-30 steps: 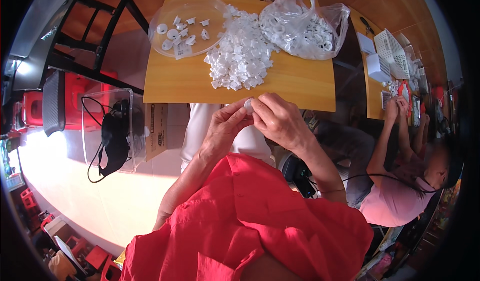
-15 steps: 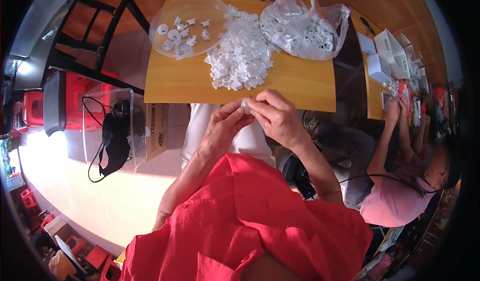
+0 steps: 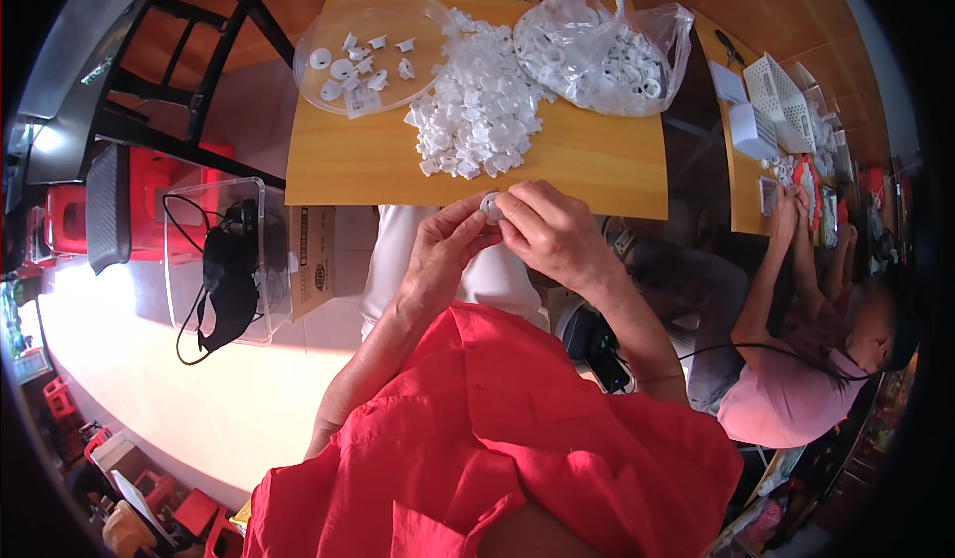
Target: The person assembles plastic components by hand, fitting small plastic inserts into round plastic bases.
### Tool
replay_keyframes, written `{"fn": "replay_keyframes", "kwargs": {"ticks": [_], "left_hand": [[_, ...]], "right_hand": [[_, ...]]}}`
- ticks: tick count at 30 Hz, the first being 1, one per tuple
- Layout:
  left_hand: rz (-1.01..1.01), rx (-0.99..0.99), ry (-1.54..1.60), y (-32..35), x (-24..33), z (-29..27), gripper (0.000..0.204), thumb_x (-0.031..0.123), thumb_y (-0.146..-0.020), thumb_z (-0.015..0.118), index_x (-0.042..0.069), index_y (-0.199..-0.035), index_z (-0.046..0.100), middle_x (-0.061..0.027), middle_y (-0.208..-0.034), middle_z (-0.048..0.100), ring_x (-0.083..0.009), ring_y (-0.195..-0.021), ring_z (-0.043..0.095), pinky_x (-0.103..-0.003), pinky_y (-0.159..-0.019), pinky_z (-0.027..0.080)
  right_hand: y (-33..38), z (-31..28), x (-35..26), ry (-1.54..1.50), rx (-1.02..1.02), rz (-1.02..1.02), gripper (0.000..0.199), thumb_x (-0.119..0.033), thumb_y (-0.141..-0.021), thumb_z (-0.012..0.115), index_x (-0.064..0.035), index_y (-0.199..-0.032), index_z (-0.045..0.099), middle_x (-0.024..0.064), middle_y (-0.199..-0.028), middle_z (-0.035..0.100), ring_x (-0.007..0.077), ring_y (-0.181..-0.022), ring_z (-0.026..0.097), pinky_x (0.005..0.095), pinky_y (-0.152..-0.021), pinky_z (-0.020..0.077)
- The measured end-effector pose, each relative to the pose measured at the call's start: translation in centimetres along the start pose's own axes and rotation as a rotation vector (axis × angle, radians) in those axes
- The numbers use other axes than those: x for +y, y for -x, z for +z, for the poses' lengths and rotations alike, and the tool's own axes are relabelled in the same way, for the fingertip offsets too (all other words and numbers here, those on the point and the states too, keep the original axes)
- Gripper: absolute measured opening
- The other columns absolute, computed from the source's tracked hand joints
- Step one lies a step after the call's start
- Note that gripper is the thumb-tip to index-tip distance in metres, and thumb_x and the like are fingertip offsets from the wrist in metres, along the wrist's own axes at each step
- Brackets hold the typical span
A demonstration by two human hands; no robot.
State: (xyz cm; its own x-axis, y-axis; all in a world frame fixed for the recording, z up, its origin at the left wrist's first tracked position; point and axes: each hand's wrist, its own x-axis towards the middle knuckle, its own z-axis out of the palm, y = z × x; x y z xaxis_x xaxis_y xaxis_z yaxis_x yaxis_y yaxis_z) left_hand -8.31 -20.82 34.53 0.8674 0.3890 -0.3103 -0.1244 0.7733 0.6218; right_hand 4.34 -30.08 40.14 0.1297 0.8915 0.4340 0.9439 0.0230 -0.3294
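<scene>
Both hands pinch one small round white plastic piece (image 3: 489,206) just off the wooden table's (image 3: 597,165) near edge: left hand (image 3: 443,255) and right hand (image 3: 552,232) fingertips closed on it. Jagged white parts (image 3: 477,120) lie heaped mid-table.

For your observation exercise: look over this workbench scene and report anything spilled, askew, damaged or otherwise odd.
Little stands out. The pile of white plastic parts lies loose on the wooden table, not contained like those in the clear dish and clear bag. Both hands pinch one small white part at the table's edge.
</scene>
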Motion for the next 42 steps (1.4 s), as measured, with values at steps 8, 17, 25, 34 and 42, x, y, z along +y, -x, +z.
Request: {"fn": "replay_keyframes", "kwargs": {"ticks": [8,17,25,34,42], "left_hand": [[0.013,0.015,-0.047,-0.1,-0.4,-0.2,0.028,0.009,-0.091,0.046,-0.003,-0.115,0.051,-0.0120,-0.102,0.059,-0.0178,-0.092,0.059,-0.030,-0.085,0.048],[0.000,0.039,-0.073,0.1,-0.3,-0.1,0.030,0.012,-0.090,0.048,-0.003,-0.116,0.050,-0.0105,-0.100,0.060,-0.0170,-0.091,0.059,-0.028,-0.084,0.048],[-0.012,0.044,-0.102,0.0,0.2,0.3,0.029,0.013,-0.090,0.050,-0.002,-0.114,0.053,-0.0103,-0.100,0.060,-0.0161,-0.090,0.059,-0.028,-0.085,0.047],[0.038,0.107,-0.133,-0.1,-0.2,-0.1,0.024,0.012,-0.088,0.052,-0.002,-0.107,0.058,-0.0083,-0.094,0.062,-0.0125,-0.083,0.059,-0.025,-0.078,0.049],[0.046,0.120,-0.078,-0.2,-0.6,-0.3,0.025,0.011,-0.088,0.053,-0.001,-0.109,0.057,-0.0068,-0.094,0.062,-0.0103,-0.080,0.058,-0.023,-0.074,0.049]], "right_hand": [[0.0,0.2,0.1,0.012,-0.033,-0.027,0.016,0.001,-0.066,0.061,-0.0014,-0.076,0.050,0.0062,-0.074,0.045,0.0203,-0.068,0.054,0.0304,-0.055,0.0501],[-0.1,0.0,0.1,0.003,-0.082,-0.040,0.016,0.000,-0.065,0.062,-0.0013,-0.076,0.050,0.0062,-0.075,0.045,0.0199,-0.070,0.054,0.0302,-0.055,0.0503],[0.0,0.3,0.3,-0.035,-0.080,-0.056,0.021,0.000,-0.065,0.063,-0.0003,-0.083,0.053,0.0058,-0.079,0.047,0.0196,-0.073,0.054,0.0296,-0.059,0.0504],[0.3,1.3,0.6,-0.202,-0.018,-0.013,0.029,0.003,-0.067,0.065,0.0002,-0.096,0.059,0.0057,-0.083,0.052,0.0203,-0.075,0.055,0.0286,-0.061,0.0496],[1.2,2.3,0.3,-0.632,0.175,0.375,0.029,0.001,-0.071,0.067,-0.0016,-0.099,0.061,0.0078,-0.086,0.057,0.0152,-0.074,0.058,0.0249,-0.065,0.0491]]}}
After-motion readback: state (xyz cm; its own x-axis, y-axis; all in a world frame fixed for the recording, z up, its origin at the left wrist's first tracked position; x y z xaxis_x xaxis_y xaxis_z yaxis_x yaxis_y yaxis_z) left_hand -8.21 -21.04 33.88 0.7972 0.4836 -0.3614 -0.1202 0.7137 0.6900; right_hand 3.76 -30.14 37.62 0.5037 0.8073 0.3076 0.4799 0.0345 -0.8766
